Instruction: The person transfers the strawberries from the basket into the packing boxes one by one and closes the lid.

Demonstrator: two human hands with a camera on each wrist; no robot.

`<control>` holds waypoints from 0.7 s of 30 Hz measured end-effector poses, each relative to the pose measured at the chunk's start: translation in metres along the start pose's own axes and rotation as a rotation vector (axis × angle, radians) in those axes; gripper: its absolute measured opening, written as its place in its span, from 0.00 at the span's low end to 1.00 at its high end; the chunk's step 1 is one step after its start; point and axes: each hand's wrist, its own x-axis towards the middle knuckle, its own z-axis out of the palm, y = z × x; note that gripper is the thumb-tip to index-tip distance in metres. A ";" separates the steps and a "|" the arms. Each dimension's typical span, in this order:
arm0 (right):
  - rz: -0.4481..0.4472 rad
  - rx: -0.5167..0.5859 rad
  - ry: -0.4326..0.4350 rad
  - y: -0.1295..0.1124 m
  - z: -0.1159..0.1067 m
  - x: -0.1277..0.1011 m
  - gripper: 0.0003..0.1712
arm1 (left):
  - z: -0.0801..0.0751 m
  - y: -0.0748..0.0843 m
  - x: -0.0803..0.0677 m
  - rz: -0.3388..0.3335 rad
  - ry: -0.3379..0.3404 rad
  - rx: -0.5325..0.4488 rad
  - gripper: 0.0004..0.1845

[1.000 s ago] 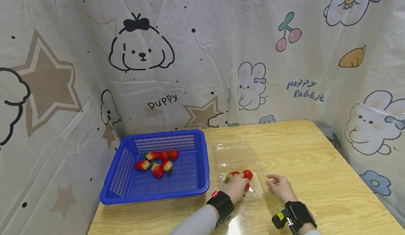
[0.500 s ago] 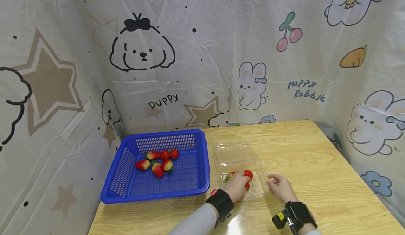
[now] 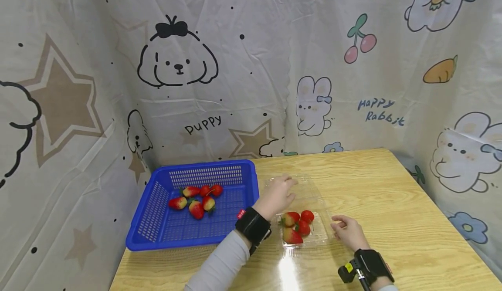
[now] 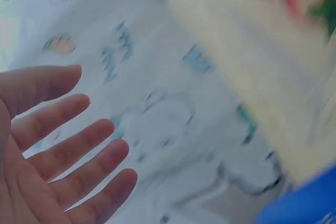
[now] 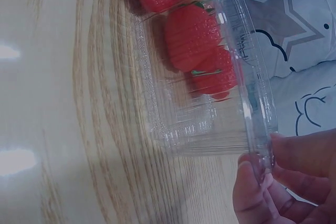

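A pale curtain (image 3: 251, 42) printed with puppies, rabbits and stars hangs behind a wood-grain surface (image 3: 361, 182). On the left side of the surface sits a blue plastic basket (image 3: 192, 242) with slotted walls. Just to its right, a clear plastic clamshell container (image 3: 318, 235) rests with its lid (image 3: 307, 197) folded back on the far side. The person's left hand (image 3: 274, 195) is over the lid, its fingers apart and loosely extended; whether it touches the lid cannot be told. The right hand (image 3: 350, 233) pinches the right edge of the container between thumb and fingers. Each wrist wears a black band. In the container, two strawberries (image 3: 292, 236) lie on the left, beside two round red fruits (image 3: 303, 228). The basket holds four strawberries and two round red fruits, grouped toward its far left.
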 end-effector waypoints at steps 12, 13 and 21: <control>-0.023 0.000 -0.008 -0.003 -0.002 -0.001 0.18 | -0.057 -0.077 0.014 -0.064 0.232 0.050 0.18; -0.023 -0.002 -0.007 -0.003 -0.002 -0.001 0.18 | -0.054 -0.087 0.013 -0.088 0.244 0.053 0.19; -0.021 -0.005 -0.008 -0.003 -0.002 -0.002 0.18 | -0.014 -0.158 -0.010 -0.266 0.251 0.050 0.26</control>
